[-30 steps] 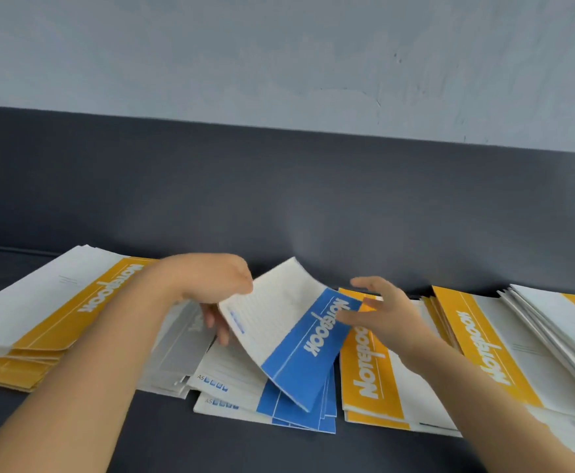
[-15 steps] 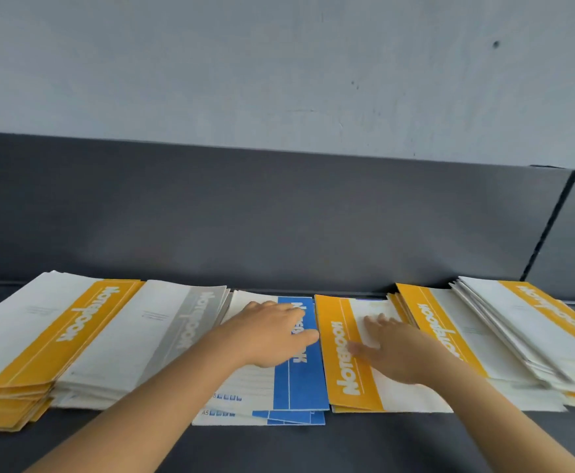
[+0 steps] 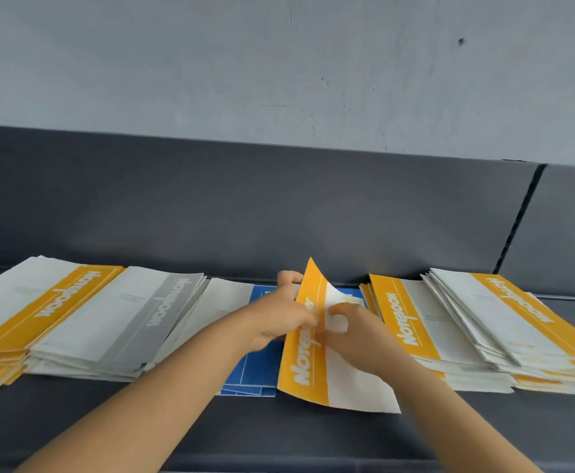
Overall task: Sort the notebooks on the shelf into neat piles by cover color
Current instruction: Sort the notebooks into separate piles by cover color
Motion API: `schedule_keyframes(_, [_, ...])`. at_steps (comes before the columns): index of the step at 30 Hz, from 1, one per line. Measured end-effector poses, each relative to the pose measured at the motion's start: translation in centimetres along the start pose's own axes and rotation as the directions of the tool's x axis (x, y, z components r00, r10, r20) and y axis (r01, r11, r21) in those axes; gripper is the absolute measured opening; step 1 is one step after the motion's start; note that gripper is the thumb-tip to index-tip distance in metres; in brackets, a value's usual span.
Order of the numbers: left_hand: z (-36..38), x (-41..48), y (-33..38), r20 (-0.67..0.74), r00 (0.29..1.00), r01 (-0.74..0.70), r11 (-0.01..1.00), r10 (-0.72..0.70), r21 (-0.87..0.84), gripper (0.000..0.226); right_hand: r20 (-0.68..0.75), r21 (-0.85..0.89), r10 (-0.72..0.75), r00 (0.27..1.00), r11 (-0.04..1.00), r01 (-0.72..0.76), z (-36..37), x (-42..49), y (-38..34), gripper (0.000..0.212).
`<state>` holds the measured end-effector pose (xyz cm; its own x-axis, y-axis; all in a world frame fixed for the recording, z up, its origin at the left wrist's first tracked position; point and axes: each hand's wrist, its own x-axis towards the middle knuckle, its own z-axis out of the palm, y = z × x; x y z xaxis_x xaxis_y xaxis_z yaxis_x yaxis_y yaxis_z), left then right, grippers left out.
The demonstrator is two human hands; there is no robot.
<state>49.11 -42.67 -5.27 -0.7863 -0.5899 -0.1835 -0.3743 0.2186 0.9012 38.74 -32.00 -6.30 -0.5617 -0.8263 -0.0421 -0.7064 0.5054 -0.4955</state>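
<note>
- A yellow pile (image 3: 40, 308) lay far left, with a grey pile (image 3: 136, 322) just beside it.
- The left hand (image 3: 279, 319) gripped the yellow notebook (image 3: 308, 363), which was tilted up over the blue pile (image 3: 255, 373).
- The right hand (image 3: 354, 332), close against the left, pinched the notebook's white part.
- More yellow notebooks (image 3: 412, 322) lay stacked at the right on the dark shelf (image 3: 279, 438).

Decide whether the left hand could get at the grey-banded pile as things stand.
Probably, once freed: the left hand grips the lifted yellow notebook along with the right hand. The grey-banded pile lies close on its left, top uncovered, nothing standing between.
</note>
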Motion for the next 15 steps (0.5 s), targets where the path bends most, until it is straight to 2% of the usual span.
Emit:
schedule_keyframes(2, [-0.5,-0.2,0.3,-0.004,0.999,-0.034,0.995,0.034,-0.090,0.063,-0.071,0.046,-0.045,0.996,0.998,0.048,-0.6,0.1,0.0,0.075])
schedule_keyframes(4, [-1.8,-0.6,0.5,0.008,0.995,-0.100,0.986,0.102,-0.134,0.061,-0.154,-0.039,-0.188,0.970,0.982,0.184,-1.7,0.1,-0.4,0.084])
schedule_keyframes(6, [-3.5,-1.5,0.9,0.087,0.982,-0.158,0.983,0.167,-0.098,0.055,-0.148,-0.119,-0.387,0.910,0.921,0.372,-2.9,0.2,-1.5,0.079])
schedule_keyframes(8, [-5.5,-2.6,1.4,0.123,0.975,-0.181,0.983,0.184,-0.041,0.050,-0.073,-0.094,-0.487,0.871,0.872,0.480,-3.7,0.6,-3.5,0.067])
schedule_keyframes(10, [-7.6,-3.5,1.9,0.087,0.981,-0.179,0.982,0.175,0.050,0.045,0.012,-0.094,-0.459,0.888,0.884,0.458,-3.7,1.4,-5.8,0.055])
schedule_keyframes(12, [-10.5,-4.3,1.7,0.061,0.988,-0.149,0.976,0.141,0.156,0.042,0.061,-0.092,-0.422,0.905,0.900,0.426,-3.3,1.9,-8.1,0.051])
schedule_keyframes(15, [-15.9,-5.8,0.2,0.083,0.995,-0.075,0.983,0.062,0.169,0.043,0.088,0.056,-0.461,0.883,0.887,0.458,-2.4,2.0,-11.5,0.030])
